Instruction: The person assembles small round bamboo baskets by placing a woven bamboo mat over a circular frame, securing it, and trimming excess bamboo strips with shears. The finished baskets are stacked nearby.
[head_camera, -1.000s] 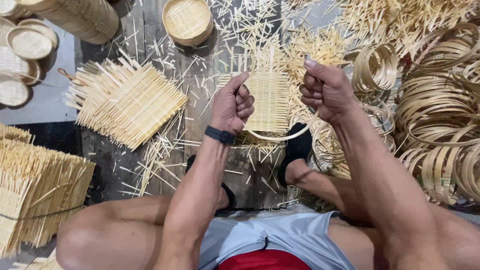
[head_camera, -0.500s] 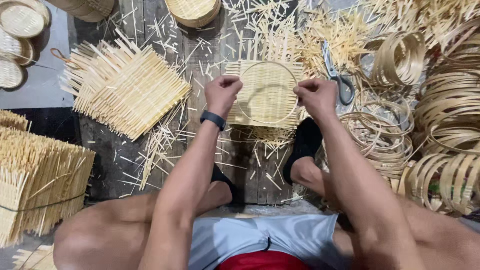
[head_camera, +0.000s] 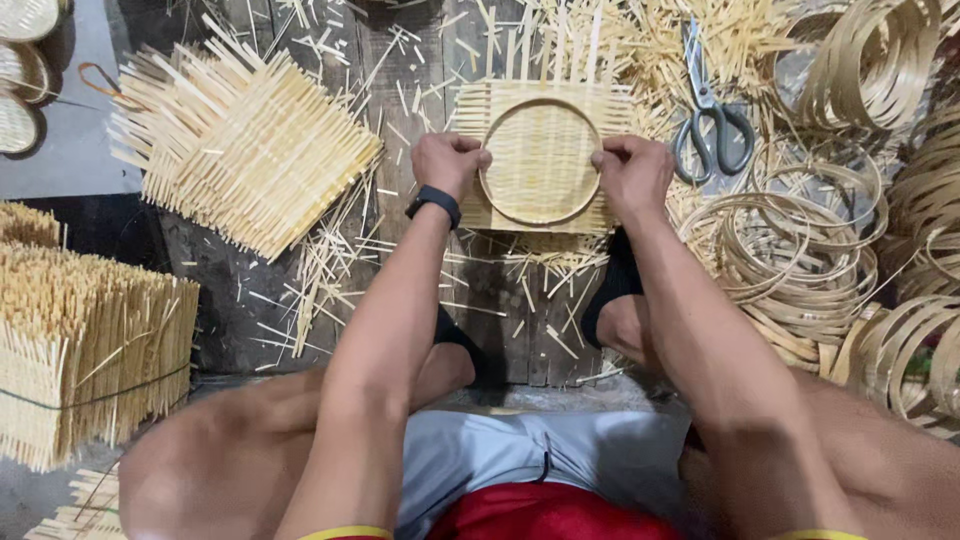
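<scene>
A square woven bamboo mat (head_camera: 541, 110) lies on the wooden floor in front of me, loose strip ends sticking out at its far side. A round bamboo ring (head_camera: 541, 160) sits pressed into the mat's middle. My left hand (head_camera: 448, 163) grips the ring's left edge together with the mat. My right hand (head_camera: 631, 172) grips the ring's right edge the same way. A black band is on my left wrist.
A stack of woven mats (head_camera: 240, 145) lies to the left, bundled mats (head_camera: 85, 340) at the near left. Scissors (head_camera: 708, 110) rest right of the mat. Piles of bamboo rings (head_camera: 800, 250) fill the right side. Small round baskets (head_camera: 25, 70) sit at far left. Offcuts litter the floor.
Both hands came down from in front of me to the floor with the mat. The ring now sits pressed into the mat's centre, and both hands grip its edges.
</scene>
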